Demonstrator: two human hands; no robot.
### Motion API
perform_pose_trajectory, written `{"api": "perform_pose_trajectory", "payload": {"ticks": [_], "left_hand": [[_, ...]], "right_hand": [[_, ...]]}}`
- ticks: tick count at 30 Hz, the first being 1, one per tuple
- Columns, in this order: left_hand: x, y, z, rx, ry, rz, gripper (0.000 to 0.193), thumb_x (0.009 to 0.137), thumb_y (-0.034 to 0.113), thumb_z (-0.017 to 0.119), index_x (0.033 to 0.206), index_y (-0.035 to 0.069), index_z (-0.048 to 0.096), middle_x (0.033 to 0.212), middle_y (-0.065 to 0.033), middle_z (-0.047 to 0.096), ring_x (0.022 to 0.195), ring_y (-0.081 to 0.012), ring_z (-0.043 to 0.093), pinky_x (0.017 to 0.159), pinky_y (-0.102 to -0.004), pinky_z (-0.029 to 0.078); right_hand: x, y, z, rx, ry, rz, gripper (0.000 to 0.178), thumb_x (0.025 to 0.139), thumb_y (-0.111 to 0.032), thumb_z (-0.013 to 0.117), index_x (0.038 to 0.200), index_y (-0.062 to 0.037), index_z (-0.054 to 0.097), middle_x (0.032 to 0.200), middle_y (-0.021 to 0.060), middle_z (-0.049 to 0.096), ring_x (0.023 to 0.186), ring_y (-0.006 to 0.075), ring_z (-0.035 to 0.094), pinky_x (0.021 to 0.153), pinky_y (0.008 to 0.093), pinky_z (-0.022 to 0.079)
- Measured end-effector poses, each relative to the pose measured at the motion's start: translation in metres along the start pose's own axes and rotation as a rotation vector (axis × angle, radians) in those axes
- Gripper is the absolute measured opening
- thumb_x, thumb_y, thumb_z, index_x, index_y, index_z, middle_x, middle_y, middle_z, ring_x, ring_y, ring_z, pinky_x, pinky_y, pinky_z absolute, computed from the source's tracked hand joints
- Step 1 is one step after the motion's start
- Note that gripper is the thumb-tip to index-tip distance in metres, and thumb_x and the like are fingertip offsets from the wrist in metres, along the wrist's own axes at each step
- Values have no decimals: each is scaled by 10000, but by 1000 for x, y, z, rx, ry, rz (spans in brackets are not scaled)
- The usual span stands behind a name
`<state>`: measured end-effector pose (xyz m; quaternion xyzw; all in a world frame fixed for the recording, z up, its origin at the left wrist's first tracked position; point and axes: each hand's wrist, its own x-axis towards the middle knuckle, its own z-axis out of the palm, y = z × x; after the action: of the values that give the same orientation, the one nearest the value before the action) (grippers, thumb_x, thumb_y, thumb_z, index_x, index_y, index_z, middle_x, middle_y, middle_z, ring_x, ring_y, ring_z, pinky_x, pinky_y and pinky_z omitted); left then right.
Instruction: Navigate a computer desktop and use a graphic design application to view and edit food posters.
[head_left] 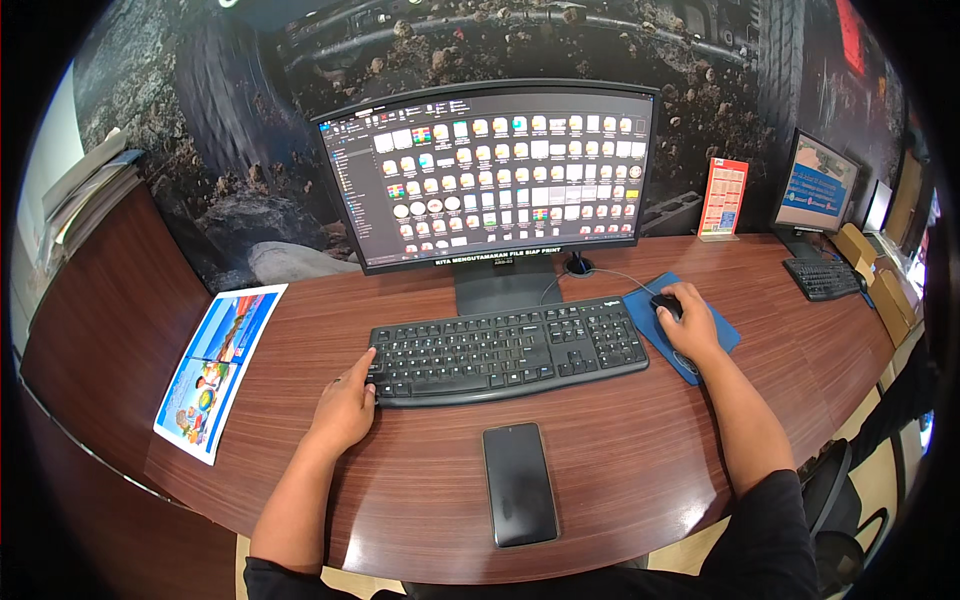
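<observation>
My right hand (694,326) is wrapped over a black computer mouse (667,304), which rests on a blue mouse pad (712,341). At the left end of a black keyboard (500,350), my left hand (346,408) lies with its fingers stretched along the edge keys, holding nothing. Behind the keyboard stands a monitor (500,180), its screen showing a dark file window with rows of small icons. A dark smartphone (520,485) lies screen up on the wooden desk (420,490), nearer to me than the keyboard.
A printed colour sheet (220,370) lies at the left beside a wooden partition (110,310). To the right stand a red card stand (722,199), a second monitor (818,188) and another keyboard (823,279). A black chair (835,510) is at the lower right.
</observation>
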<state>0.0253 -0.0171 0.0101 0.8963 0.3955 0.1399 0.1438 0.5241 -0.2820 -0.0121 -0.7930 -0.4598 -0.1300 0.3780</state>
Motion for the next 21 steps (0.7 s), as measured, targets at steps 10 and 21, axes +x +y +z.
{"api": "perform_pose_trajectory", "payload": {"ticks": [10,21], "left_hand": [[-1,-1,2,-18,41,46,604,1023,87,544,1604,86,379,1379,-344,611,1296,-494,586,1098,-535,462],[0,2,-1,-6,-18,-24,592,1030,117,539,1598,66,385,1469,-258,592,1351,-405,577,1142,-518,433]], "right_hand": [[0,0,1,-9,-18,14,284,885,-134,732,1147,-37,686,1193,165,674,1115,375,666,950,440,534],[0,-3,-1,-10,-26,31,271,881,-133,737,1133,-42,693,1175,157,687,1107,368,670,948,437,533]]}}
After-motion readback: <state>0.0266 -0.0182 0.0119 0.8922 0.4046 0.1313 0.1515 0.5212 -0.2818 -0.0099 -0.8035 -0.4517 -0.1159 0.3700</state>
